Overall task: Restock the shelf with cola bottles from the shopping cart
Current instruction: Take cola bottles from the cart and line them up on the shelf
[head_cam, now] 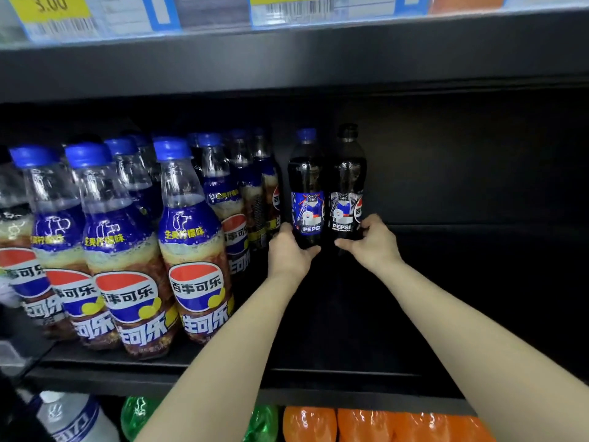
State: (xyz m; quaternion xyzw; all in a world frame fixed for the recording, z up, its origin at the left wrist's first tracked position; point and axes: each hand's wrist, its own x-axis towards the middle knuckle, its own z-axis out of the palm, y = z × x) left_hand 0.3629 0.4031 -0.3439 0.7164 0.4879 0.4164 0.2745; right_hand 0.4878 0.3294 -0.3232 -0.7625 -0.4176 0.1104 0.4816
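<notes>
The back of the dark shelf (478,314) is hard to see, and the bottoms of two cola bottles are hidden by hands. The blue-cap bottle (306,186) is gripped low down by the left hand (288,253). The black-cap bottle (348,183) is gripped low by the right hand (371,242). Both are stood upright, touching, beside rows of shiny clear plastic lemon cola bottles (188,250).
</notes>
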